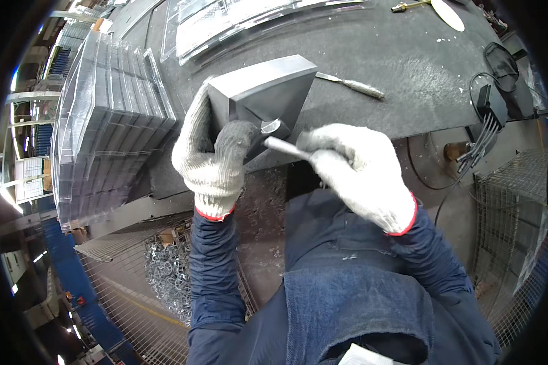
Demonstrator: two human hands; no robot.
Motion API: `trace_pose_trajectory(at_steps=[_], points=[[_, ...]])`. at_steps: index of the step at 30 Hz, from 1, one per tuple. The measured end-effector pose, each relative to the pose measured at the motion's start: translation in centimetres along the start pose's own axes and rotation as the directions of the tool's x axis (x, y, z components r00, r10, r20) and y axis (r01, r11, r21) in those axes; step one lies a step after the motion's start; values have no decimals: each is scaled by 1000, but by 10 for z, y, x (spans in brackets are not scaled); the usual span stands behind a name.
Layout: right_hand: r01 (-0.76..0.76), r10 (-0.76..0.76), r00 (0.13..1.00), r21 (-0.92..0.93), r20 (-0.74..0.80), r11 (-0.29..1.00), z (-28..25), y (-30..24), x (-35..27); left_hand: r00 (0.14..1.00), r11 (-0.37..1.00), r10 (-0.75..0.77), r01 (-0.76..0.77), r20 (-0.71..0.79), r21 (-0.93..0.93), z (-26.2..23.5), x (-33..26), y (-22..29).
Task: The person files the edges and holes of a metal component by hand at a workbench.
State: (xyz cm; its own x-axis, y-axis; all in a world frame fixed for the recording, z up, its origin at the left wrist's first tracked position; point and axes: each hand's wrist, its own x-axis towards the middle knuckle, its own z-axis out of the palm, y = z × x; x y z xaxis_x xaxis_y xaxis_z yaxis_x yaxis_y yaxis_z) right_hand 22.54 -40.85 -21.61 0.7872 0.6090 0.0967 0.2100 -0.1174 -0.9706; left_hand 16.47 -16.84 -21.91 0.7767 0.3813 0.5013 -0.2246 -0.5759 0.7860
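In my gloved left hand (216,149) is a grey wedge-shaped housing (265,76) with a smooth, slightly curved top face. My fingers wrap round its left side and lower face, tilting it above the table's near edge. A short rounded tab (274,126) stands out from the lower face beside my fingertips. My right hand (359,164), also in a white knit glove, is closed on a slim light-grey tool (286,148). Its tip points left toward the tab, with a small gap showing. Motion blurs the tool, so its exact kind is unclear.
Clear plastic trays (109,121) are stacked on the left; more trays (225,24) lie at the back. A blade with a worn handle (362,88) rests on the dark table (408,73). Below left, a wire basket holds metal pieces (167,277). Cables (481,140) hang at right.
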Motion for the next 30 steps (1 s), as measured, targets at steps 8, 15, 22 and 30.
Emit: trace_pose_trajectory(at_steps=[8, 15, 22, 30], points=[[-126, 137, 973, 69, -184, 990, 7, 21, 24, 902, 975, -197, 222, 383, -23, -2, 81, 16], [57, -52, 959, 11, -279, 998, 24, 59, 49, 948, 994, -50, 78, -313, 77, 49, 10, -9], [219, -264, 956, -286, -129, 933, 12, 37, 33, 971, 989, 73, -42, -226, 141, 33, 12, -7], [400, -420, 893, -709, 160, 581, 37, 17, 24, 834, 905, -209, -32, 510, 423, -12, 87, 43]])
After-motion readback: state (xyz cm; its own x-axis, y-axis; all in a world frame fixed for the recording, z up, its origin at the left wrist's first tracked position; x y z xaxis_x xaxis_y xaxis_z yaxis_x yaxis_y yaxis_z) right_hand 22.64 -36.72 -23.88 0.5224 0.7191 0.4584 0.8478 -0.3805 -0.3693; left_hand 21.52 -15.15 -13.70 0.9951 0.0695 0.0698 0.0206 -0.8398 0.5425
